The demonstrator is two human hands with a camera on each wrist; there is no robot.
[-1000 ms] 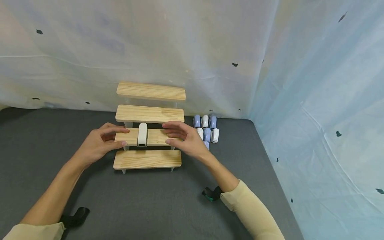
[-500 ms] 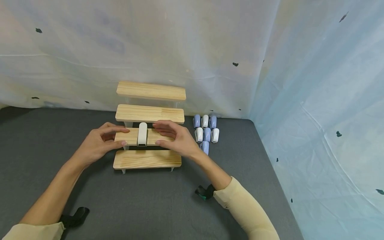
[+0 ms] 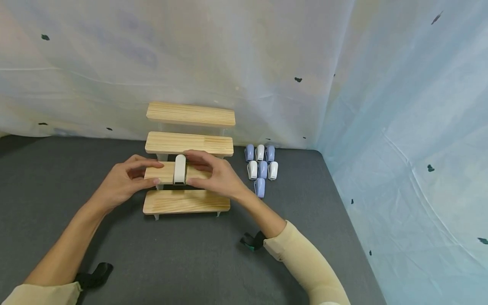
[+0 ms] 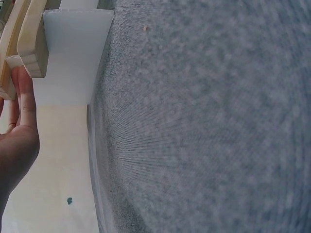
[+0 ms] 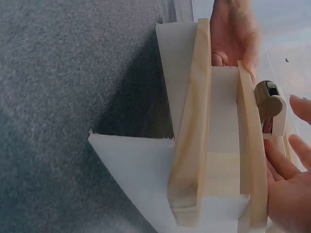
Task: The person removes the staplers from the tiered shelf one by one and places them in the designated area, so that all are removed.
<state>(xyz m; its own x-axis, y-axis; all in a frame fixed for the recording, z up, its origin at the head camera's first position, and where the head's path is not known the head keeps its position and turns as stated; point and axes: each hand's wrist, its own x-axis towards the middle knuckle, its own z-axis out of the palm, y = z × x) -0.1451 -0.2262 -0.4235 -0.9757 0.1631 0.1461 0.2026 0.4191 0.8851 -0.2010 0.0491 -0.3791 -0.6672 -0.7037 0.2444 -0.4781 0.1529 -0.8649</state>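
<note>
A small white stapler stands on the second tier from the front of a wooden stepped rack. My left hand grips that tier's left end, thumb at the front edge and fingers at the back. In the left wrist view, fingers reach up to the board's end. My right hand hovers over the right half of the same tier. Its thumb and forefinger are spread just to the right of the stapler. From the right wrist, the stapler shows beside the right fingers, with a gap between them.
Several more small staplers, blue and white, lie grouped to the right of the rack, such as a blue one at the front. Behind the rack hangs a pale curtain. The front tier sits low on the grey tabletop.
My right hand has slid left along the tier toward the white stapler, uncovering the staplers at the right. The left hand and the stapler stay in place.
</note>
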